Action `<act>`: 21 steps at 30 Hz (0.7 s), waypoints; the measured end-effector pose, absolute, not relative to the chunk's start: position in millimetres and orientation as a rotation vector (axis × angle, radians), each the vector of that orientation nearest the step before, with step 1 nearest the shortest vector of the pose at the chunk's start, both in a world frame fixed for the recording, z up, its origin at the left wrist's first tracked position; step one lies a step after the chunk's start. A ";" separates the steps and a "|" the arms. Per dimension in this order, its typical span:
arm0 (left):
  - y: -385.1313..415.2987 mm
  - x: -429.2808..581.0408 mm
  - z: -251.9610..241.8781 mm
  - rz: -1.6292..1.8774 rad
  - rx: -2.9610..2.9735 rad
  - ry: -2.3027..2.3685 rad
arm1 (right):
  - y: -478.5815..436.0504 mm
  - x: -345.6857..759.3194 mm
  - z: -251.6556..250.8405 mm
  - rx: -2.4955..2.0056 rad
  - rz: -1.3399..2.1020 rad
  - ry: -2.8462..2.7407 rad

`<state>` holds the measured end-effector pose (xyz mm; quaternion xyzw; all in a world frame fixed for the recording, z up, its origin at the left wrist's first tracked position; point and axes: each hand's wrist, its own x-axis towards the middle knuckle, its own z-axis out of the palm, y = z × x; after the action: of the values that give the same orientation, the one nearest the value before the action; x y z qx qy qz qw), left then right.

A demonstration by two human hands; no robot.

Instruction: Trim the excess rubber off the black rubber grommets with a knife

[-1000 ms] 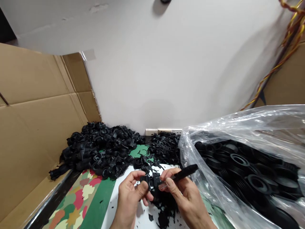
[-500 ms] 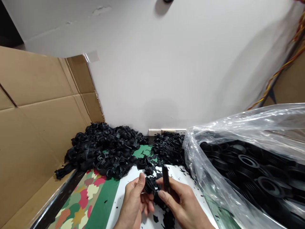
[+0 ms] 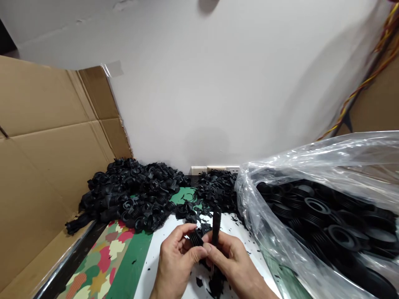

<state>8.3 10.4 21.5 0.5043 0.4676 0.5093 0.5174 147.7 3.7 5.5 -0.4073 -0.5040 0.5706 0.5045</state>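
Note:
My left hand (image 3: 177,258) is closed around a black ribbed rubber bellows (image 3: 196,238), pinching it between thumb and fingers above the white sheet (image 3: 150,265). Against its right side press the thumb and fingertips of my right hand (image 3: 231,256). That hand also grips a slim black-handled tool (image 3: 216,224), which stands nearly upright. A thin tip seems to show below the fingers, but its kind is unclear. Black scraps (image 3: 215,286) lie on the sheet beneath both hands.
A large heap of black ribbed rubber pieces (image 3: 134,191) sits at the back left. Black trimmings (image 3: 216,189) are piled by the wall socket strip (image 3: 199,170). At right, a clear plastic bag (image 3: 249,199) holds black ribbed parts (image 3: 316,206). Cardboard (image 3: 56,166) stands at left.
My left fingers have curled in and the thumb has come down over the bellows. The right hand has moved closer, the tool still in it. The view has shifted slightly.

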 end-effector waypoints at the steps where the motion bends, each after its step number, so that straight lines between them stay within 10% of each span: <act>1: 10.2 8.1 22.6 1.226 1.241 1.143 | 3.9 148.5 5.7 -0.968 1.401 -1.209; 21: 13.8 9.2 29.4 1.181 1.108 1.151 | 1.6 154.1 25.7 -1.119 1.312 -1.381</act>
<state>9.2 13.8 29.4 0.4674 0.4853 0.4982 0.5457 154.1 1.6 25.7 -0.4525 -0.5583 0.5305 0.4497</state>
